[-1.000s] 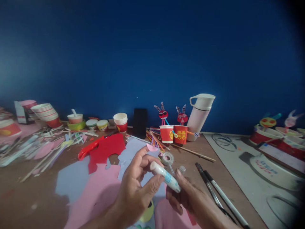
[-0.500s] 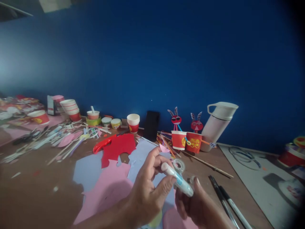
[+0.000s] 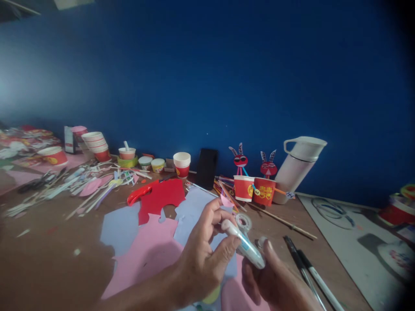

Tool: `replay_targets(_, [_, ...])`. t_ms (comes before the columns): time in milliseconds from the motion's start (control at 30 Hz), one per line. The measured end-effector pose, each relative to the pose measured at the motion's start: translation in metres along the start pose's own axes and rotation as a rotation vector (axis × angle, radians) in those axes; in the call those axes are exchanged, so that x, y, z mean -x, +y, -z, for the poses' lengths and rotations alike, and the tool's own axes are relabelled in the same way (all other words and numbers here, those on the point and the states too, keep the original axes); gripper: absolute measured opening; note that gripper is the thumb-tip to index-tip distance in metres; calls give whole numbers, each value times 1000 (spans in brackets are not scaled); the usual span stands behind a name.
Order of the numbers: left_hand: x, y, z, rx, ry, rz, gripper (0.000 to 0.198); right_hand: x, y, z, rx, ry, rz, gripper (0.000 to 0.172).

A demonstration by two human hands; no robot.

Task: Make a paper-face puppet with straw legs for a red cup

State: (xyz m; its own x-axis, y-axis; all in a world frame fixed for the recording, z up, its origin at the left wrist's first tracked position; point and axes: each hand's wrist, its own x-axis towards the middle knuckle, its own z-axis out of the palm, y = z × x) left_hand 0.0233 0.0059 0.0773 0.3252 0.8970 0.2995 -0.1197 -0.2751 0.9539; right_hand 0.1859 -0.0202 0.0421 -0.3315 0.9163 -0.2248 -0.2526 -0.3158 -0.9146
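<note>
While the left hand (image 3: 207,255) pinches a slim white plastic tube with a light-blue label (image 3: 247,247), the right hand (image 3: 275,276) curls at its lower end. Left grip closed to the tube's width: thumb on the near side, fingers curved beyond. Right hand partly closed; tube end meets its fingers, though I cannot tell whether they press on it. Small clear round piece (image 3: 262,241) at the right thumb tip; held or merely behind it, cannot tell.

Step, judged from the pose: two-handed handling of the tube, left bearing it, right attending to the low end. Next move calls, I think, for a steady left pinch and careful right fingers. Tube lies within the left grip, slanting down toward the right hand, above the papers.

Just below the grip, part of a yellow paper shape (image 3: 212,296). To its left, a cut pink sheet (image 3: 145,255); farther left and beyond, a cut red sheet (image 3: 164,196). Right of the grip, a white-barrelled pen with a black cap (image 3: 320,278). Small pink scrap (image 3: 226,200) at the left fingertips, contact uncertain. Just beyond the grip, a clear tape roll (image 3: 249,223); farther, two red paper cups (image 3: 243,188) with rabbit-eared figures, then a tilted white flask (image 3: 293,172) near the dark blue wall (image 3: 194,86).
</note>
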Motion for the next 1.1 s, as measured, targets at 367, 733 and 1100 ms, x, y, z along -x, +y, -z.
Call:
replay_targets(367, [0, -1, -1, 16, 1, -4, 42, 1, -4, 0, 8, -9, 47, 60])
replay_targets(733, [-1, -1, -3, 39, 18, 2, 39, 12, -2, -1, 439, 338, 334, 32])
replay_targets(1100, [-4, -3, -3, 71, 6, -4, 37, 12, 0, 4, 685, 368, 376, 32])
